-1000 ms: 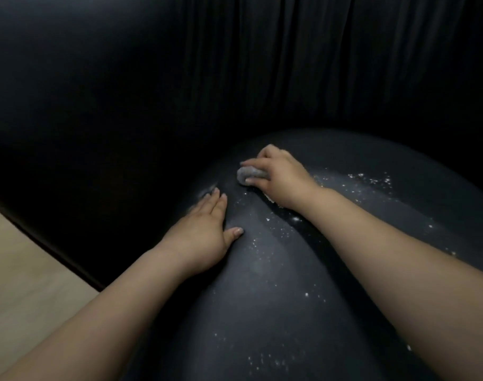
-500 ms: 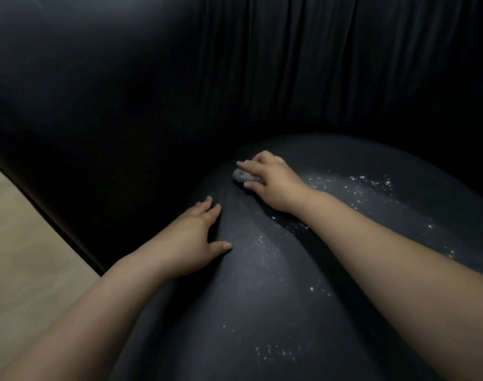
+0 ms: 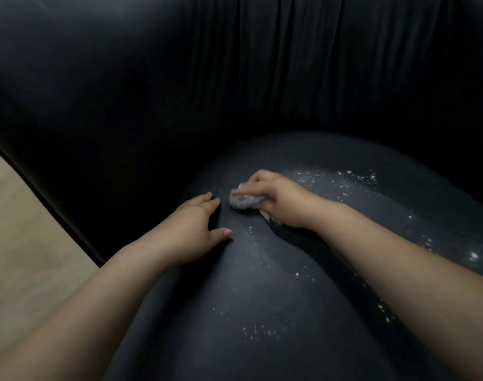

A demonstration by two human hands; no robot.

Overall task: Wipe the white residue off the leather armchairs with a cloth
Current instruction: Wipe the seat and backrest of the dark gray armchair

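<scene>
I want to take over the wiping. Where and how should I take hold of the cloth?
Judging by its pose, grip the cloth from above, across its bunched top, as the right hand does now: fingers curled over the wad, palm pressing it onto the armchair seat. It is crumpled into a small lump, so a whole-hand grip probably suits it better than a pinch.

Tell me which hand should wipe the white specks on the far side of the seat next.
Right. The right hand already grips the cloth, and those specks lie just beyond it. The left hand rests flat on the seat, holding nothing.
</scene>
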